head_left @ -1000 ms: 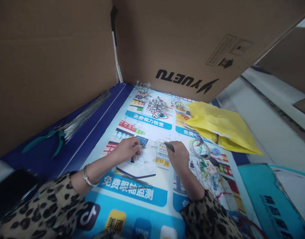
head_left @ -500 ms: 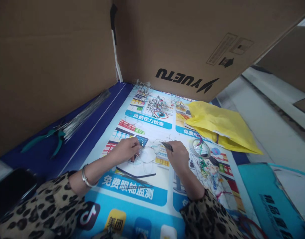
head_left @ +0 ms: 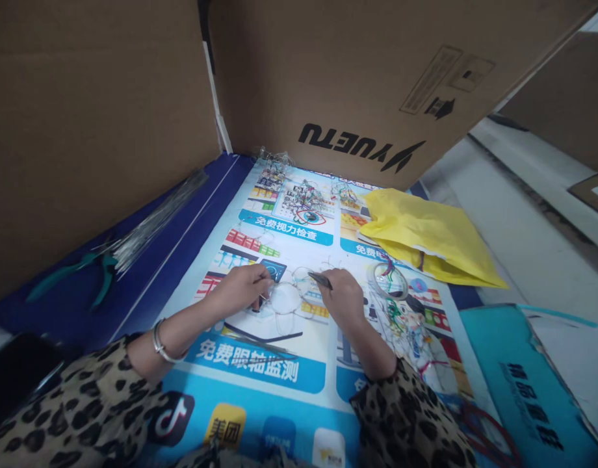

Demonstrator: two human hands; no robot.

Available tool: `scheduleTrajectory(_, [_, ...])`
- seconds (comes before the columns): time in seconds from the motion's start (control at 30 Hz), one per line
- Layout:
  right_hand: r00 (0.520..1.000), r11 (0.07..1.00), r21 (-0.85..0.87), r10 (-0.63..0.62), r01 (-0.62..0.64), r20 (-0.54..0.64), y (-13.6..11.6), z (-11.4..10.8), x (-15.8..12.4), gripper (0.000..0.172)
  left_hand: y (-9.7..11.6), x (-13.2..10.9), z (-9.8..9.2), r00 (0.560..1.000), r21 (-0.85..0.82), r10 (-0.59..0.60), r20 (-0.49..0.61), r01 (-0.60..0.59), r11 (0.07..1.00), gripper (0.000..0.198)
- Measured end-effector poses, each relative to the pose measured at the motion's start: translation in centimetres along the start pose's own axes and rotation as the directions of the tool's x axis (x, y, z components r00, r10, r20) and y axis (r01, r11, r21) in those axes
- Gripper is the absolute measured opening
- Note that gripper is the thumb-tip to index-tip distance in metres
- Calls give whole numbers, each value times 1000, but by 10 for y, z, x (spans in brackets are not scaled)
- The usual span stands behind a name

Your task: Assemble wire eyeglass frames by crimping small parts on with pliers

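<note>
Thumb and fingers of my left hand [head_left: 245, 286] are pinched together at the edge of a thin bent wire piece [head_left: 285, 300] with rounded loops. My right hand [head_left: 345, 302] is closed round dark pointed tweezers [head_left: 320, 279], whose tips point left toward the wire loops. The wire spans the gap between both hands, just above the printed poster [head_left: 260, 396]. Whether the tips touch the wire, I cannot tell. Several straight wire lengths [head_left: 260, 346] lie below my left hand. Tangled wire pieces [head_left: 301, 201] lie farther back on the poster.
Teal-handled pliers [head_left: 106, 279] and a wire bundle [head_left: 155, 221] lie left. At right are a yellow bag [head_left: 430, 237], a roll of clear tape [head_left: 390, 283], coloured thread [head_left: 394, 315] and a teal folder [head_left: 518, 377]. Cardboard walls [head_left: 108, 97] rise behind. A dark phone-like object [head_left: 21, 374] sits lower left.
The whole view has shifted slightly, with the surroundings appearing a little up and left. My right hand and the tweezers have moved slightly left. Both hands keep their grip.
</note>
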State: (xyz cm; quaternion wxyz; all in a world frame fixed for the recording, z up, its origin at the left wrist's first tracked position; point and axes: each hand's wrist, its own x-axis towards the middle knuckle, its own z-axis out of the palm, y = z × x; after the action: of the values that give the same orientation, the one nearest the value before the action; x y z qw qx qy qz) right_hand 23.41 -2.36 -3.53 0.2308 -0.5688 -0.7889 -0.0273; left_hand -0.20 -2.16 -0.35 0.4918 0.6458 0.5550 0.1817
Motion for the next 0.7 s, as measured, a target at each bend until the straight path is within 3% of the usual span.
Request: scheduleTrajectory(0.7, [997, 996, 87, -34, 28, 62, -24, -1, 0, 11, 3, 0, -1, 998, 142, 55, 30, -58, 988, 27])
